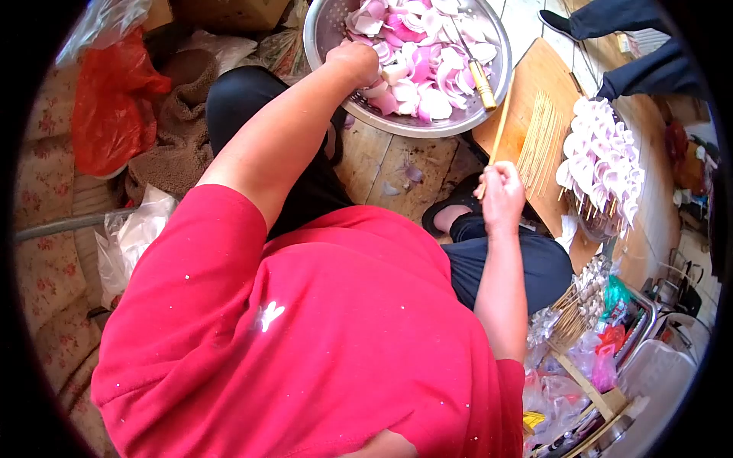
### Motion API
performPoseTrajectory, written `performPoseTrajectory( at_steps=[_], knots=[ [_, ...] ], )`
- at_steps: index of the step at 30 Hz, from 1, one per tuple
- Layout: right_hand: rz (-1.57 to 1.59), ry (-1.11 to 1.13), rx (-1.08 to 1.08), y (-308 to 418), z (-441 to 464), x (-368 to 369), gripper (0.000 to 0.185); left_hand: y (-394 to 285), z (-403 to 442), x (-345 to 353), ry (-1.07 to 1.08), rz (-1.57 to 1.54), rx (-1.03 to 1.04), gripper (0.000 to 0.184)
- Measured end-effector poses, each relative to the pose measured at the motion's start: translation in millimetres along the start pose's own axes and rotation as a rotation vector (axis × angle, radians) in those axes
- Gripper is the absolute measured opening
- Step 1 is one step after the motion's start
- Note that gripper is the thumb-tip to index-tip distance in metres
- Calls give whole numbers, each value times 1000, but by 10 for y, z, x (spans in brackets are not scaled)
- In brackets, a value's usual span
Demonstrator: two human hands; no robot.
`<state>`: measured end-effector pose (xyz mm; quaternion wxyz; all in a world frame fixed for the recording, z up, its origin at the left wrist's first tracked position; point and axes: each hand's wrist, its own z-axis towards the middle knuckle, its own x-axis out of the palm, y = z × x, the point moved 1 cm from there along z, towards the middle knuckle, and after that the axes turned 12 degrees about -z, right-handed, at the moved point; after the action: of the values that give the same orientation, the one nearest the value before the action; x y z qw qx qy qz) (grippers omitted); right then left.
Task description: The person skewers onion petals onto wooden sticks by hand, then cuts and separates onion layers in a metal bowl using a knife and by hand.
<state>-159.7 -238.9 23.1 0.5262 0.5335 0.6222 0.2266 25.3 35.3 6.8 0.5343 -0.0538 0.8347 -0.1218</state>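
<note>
My left hand [355,62] reaches over the near left rim of a metal colander [405,128], among cut pink and white onion pieces [434,103]. Its fingers point down and are mostly hidden, so I cannot see whether they hold a piece. To the right of the colander, my right hand [501,191] is closed on a thin wooden skewer [502,126], which points up and slightly right. A tool with a wooden handle [481,82] lies on the onions at the colander's right side.
Bare skewers [540,141] lie on a wooden board [496,137] at the right. Beyond them stands a cluster of onion-loaded skewers [602,156]. Another person's legs [649,72] are at the upper right. Plastic bags [561,393] crowd the lower right; a red bag [114,107] is at left.
</note>
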Motion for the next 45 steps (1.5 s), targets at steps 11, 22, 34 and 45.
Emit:
performPoseTrajectory(
  at_steps=[11,22,34,45],
  knots=[
    [295,301,38,109,-555,478,16,-49,-23,-179,-173,-531,145,30],
    [548,329,124,135,-580,549,12,-261,-355,3,-37,-1874,-121,19],
    [516,301,152,130,-563,568,13,-380,-505,36,72,-1915,-143,19],
    [533,297,205,130,-578,567,12,-457,-517,93,107,-1824,-138,44]
  ],
)
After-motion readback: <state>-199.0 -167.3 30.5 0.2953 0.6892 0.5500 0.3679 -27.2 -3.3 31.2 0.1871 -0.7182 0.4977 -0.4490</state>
